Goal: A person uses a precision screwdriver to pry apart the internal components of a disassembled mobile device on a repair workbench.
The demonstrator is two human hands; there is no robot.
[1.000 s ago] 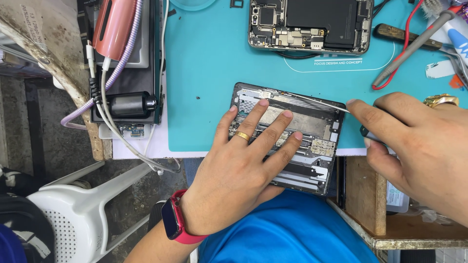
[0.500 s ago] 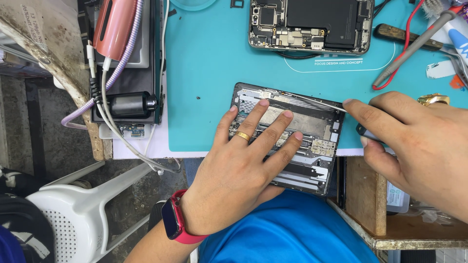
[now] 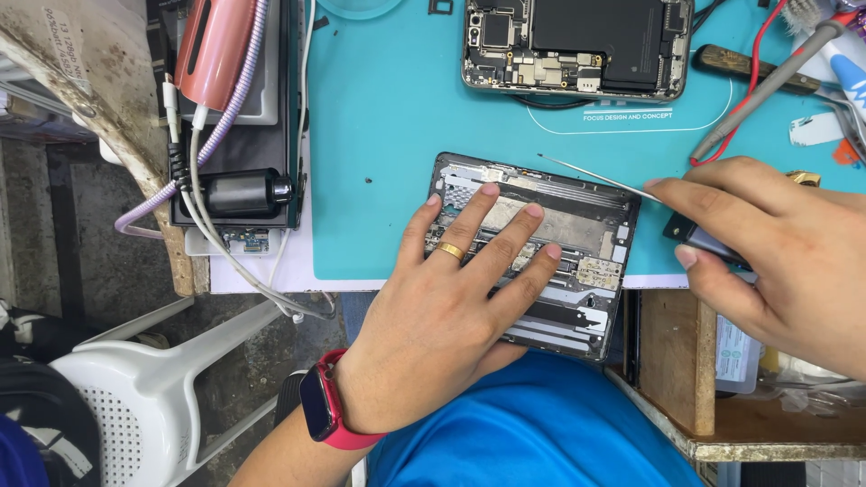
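An opened dark tablet-like device (image 3: 586,243) lies at the near edge of the teal work mat (image 3: 379,144), its bare inner frame facing up. My left hand (image 3: 451,298), with a gold ring and a red wrist watch, presses flat on it with fingers spread. My right hand (image 3: 776,252) holds a dark-handled tool with a thin metal tip (image 3: 595,177). The tip hovers just above the device's far right edge. A second opened phone (image 3: 577,45) with its battery and boards exposed lies at the mat's far side.
A pink tool (image 3: 212,45) with a purple cable and a black cylinder (image 3: 239,191) rest on a dark tray at left. Red wires, a wooden-handled tool (image 3: 749,68) and a brush lie at the far right. A white plastic chair (image 3: 126,397) stands below left.
My right hand has shifted slightly left and the thin tip now lies over the device's far right edge. My left hand has stayed pressed on the device.
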